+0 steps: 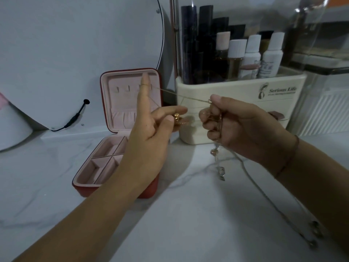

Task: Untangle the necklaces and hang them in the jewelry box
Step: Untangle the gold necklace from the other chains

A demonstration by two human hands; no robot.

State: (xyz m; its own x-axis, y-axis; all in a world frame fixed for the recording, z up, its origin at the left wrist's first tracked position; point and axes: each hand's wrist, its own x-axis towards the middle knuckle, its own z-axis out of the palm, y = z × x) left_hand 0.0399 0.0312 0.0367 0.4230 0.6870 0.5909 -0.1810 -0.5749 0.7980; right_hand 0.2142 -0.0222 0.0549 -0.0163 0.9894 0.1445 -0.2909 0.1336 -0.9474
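Note:
A red jewelry box (105,167) with pink lining stands open on the white counter, its lid upright with small hooks (122,89). My left hand (149,140) is raised in front of it, index finger upright with a thin gold chain (181,95) looped over it and a gold pendant (177,117) near the thumb. The chain runs taut to my right hand (239,127), which pinches its end and grips a bunch of other necklaces. A silver necklace (264,197) with charms hangs from that hand onto the counter.
A cream cosmetics organizer (241,95) with bottles stands behind my right hand. A round mirror (75,44) with a black cable leans at the back left. The marble counter (188,224) stretches in front.

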